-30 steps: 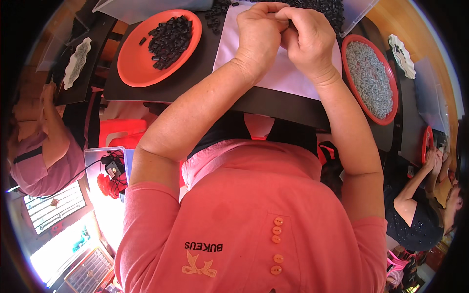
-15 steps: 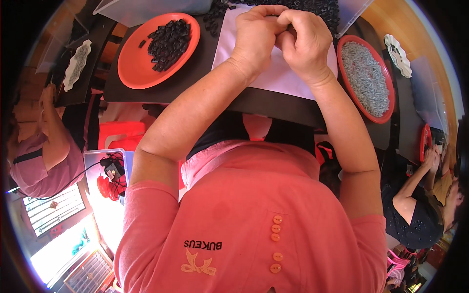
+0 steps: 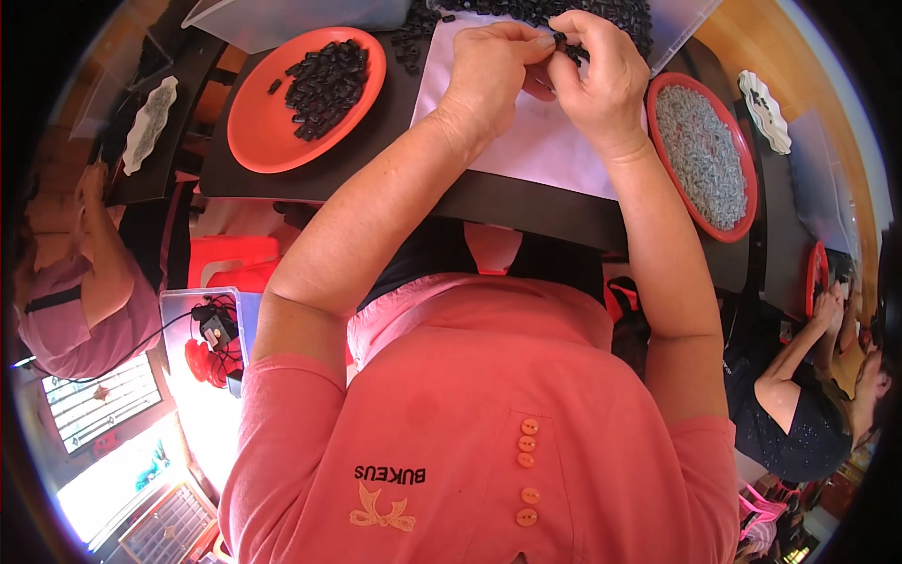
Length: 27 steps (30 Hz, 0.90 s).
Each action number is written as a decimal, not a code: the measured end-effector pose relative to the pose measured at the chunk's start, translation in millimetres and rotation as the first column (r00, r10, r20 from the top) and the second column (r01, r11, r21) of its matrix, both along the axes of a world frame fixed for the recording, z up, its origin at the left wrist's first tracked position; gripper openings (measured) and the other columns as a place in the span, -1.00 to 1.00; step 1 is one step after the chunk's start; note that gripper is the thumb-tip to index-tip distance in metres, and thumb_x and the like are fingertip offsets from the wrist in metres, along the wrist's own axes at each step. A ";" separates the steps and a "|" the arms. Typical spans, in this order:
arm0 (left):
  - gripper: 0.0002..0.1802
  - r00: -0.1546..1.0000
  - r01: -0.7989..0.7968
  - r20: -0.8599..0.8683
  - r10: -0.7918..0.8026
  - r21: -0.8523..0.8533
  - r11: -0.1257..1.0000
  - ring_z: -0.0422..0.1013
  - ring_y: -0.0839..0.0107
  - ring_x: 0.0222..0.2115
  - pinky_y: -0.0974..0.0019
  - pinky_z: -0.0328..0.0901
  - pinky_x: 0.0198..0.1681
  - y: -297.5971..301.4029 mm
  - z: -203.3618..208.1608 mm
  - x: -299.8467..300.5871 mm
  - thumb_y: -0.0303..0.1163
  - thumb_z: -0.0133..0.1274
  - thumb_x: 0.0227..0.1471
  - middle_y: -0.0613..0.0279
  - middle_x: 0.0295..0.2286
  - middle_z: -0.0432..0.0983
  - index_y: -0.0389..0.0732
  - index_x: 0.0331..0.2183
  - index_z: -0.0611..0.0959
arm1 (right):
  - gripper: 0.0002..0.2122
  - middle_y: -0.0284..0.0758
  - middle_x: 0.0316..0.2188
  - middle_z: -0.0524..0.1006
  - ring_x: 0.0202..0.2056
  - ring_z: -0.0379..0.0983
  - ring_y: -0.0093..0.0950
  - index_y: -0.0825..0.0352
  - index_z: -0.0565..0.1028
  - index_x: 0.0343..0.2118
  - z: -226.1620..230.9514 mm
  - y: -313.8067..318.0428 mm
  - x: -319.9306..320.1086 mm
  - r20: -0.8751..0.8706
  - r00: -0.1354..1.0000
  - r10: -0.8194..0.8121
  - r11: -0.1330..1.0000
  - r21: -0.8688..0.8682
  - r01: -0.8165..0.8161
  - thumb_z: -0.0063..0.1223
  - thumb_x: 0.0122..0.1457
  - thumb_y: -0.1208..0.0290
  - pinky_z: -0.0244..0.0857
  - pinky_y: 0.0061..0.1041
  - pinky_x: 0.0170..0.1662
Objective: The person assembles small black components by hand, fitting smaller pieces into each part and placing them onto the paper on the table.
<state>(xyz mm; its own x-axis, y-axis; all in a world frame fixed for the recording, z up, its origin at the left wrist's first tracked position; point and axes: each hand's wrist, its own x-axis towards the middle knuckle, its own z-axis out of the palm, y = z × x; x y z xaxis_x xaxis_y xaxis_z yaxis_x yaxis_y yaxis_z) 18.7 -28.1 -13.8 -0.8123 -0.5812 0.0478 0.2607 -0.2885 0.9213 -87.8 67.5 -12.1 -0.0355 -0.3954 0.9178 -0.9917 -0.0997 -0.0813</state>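
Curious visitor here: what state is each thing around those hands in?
Left hand: fingers bent, at a small black piece
Right hand: curled at that piece; exact grip unclear
Round orange plate: partly filled with black pieces
Round red tray: nearly covered with small grey pieces
White sheet: spread flat, partly hidden

On the worktop [image 3: 393,105], two round plates [image 3: 249,122] [image 3: 723,234] are counted: one near its left edge, with one black heap [image 3: 327,89], one by its right edge, with one grey heap [image 3: 703,155]. One white sheet [image 3: 526,155] is laid between. Two scalloped dishes [image 3: 133,158] [image 3: 778,140] and five shirt buttons [image 3: 525,461] are seen.
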 end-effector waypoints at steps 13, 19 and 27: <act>-0.87 0.998 -0.055 0.026 0.060 -0.160 0.986 0.51 0.36 -0.61 0.35 0.37 -0.58 4.1 4.8 3.0 -0.52 0.11 0.13 0.08 -0.57 0.60 -0.42 -0.38 0.64 | -0.90 -0.34 -0.43 0.56 -0.39 0.48 -0.64 0.42 0.45 -0.28 11.5 13.0 2.4 0.522 0.837 0.161 0.968 0.080 -0.236 -0.02 0.16 0.72 0.34 -0.66 -0.30; -0.86 0.985 -0.028 0.163 0.054 -0.159 0.987 0.46 0.46 -0.57 0.44 0.32 -0.54 4.7 10.1 4.5 -0.54 0.02 0.19 0.20 -0.52 0.57 -0.38 -0.30 0.66 | -0.85 -0.43 -0.46 0.53 -0.43 0.42 -0.68 0.42 0.46 -0.30 10.8 13.7 -9.7 0.692 0.693 0.199 0.941 0.062 -0.332 -0.02 0.09 0.75 0.30 -0.69 -0.35; -0.82 0.995 -0.040 0.086 0.059 -0.200 0.979 0.41 0.52 -0.64 0.48 0.24 -0.62 7.3 3.2 0.8 -0.45 0.06 0.24 0.24 -0.60 0.54 -0.34 -0.37 0.65 | -0.82 -0.40 -0.44 0.54 -0.39 0.44 -0.63 0.43 0.51 -0.31 -1.5 -3.8 -29.7 0.596 0.070 0.800 0.428 -0.485 -0.762 -0.01 0.00 0.75 0.32 -0.64 -0.28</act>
<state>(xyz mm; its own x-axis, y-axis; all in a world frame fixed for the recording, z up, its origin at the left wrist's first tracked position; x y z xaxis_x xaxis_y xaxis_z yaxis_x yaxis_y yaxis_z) 19.5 -20.8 -10.6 -0.7890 -0.6074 0.0926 0.1822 -0.0875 0.9794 -117.5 63.7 -13.6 -0.2915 -0.5834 0.7581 0.0587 -0.8019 -0.5946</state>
